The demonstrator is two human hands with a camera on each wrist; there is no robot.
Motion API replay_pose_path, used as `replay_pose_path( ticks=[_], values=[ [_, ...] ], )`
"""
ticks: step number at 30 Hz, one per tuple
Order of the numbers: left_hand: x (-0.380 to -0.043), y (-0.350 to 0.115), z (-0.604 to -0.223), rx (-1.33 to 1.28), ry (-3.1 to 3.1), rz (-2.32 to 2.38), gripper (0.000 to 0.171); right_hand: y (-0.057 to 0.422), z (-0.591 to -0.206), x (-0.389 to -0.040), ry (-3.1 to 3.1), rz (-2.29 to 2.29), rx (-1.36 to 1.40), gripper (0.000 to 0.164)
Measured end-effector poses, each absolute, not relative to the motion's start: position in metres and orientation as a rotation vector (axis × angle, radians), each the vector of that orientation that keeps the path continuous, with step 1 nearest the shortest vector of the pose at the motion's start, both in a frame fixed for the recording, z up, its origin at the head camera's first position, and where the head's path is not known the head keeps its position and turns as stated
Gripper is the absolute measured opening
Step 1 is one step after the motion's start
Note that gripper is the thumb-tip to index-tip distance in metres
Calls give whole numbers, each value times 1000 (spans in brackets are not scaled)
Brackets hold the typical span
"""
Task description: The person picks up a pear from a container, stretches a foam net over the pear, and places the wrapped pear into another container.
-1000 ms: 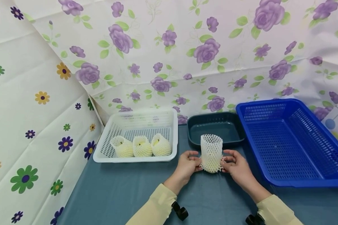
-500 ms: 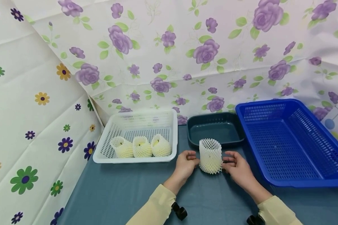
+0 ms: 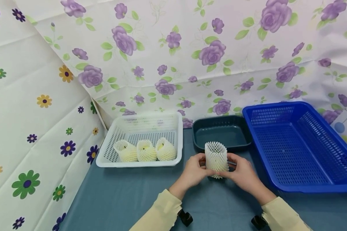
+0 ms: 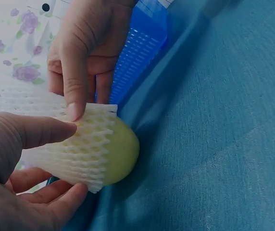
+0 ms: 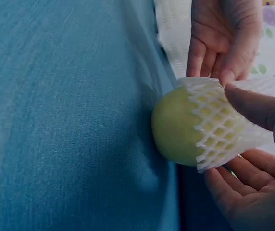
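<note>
A white foam net sleeve [image 3: 216,157] stands upright on the table, around a pale yellow-green round fruit [image 4: 125,153]. In both wrist views the fruit's smooth lower end [image 5: 173,127] sticks out bare from the net's edge. My left hand [image 3: 192,170] grips the sleeve from the left, thumb at the front and fingers curled behind. From the right, my right hand [image 3: 245,175] holds it the same way, the two thumbtips nearly meeting. The upper part of the sleeve rises hollow above the fruit.
Left of my hands is a white basket [image 3: 138,164] with three fruits in foam nets [image 3: 146,150]. A dark green tray [image 3: 222,120] sits just behind the sleeve. At the right lies a large blue basket [image 3: 289,154]. A flowered sheet [image 3: 191,64] hangs at the back.
Both hands have come in from loosely touching the sleeve's sides to gripping it, thumbs now across its front. Its top stands lower than a second ago, and the net reaches further down the fruit.
</note>
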State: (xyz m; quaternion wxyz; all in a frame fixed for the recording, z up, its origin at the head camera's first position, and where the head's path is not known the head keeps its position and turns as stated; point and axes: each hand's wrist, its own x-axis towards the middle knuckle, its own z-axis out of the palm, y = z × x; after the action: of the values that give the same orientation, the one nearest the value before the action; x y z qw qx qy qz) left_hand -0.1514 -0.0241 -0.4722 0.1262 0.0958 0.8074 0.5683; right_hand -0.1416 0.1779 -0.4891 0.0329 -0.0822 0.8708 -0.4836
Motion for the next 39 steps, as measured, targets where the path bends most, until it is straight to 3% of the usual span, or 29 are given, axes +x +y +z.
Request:
replay_pose_path(
  ticks=[22, 30, 39],
  values=[
    [-158, -22, -480, 201, 2300, 1534, 63, 176, -496, -145, 2675, -1387, -242, 81],
    [-155, -28, -476, 256, 2244, 1545, 72, 181, -494, -143, 2638, -1337, -267, 91],
    [-157, -28, -473, 329, 2354, 1540, 62, 181, -484, -146, 2721, -1351, -263, 76]
  ],
)
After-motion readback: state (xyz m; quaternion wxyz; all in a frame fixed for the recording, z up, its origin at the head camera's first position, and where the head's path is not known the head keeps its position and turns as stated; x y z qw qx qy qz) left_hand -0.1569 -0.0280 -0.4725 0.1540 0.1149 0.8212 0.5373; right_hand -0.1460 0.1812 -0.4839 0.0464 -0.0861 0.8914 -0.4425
